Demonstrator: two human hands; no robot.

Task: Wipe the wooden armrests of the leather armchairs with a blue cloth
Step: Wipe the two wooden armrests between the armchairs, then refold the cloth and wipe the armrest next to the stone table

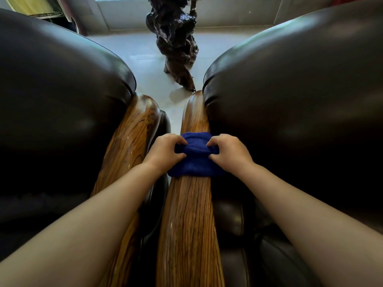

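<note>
Dark gnarled root-wood carving (176, 38) standing on pale tiled floor (143, 65) at far centre, yellowish object with a dark rim (31, 7) at far left

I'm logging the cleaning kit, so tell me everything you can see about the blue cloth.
The blue cloth is a deep blue, soft-looking fabric, folded and draped across the right-hand wooden armrest. Its edges hang slightly over both sides. The left hand and right hand pinch its bunched top from either side.

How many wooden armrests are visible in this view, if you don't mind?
2. The left armrest lies bare beside the left armchair; the right armrest carries the blue cloth under both hands. The chairs' outer armrests are out of view.
</note>
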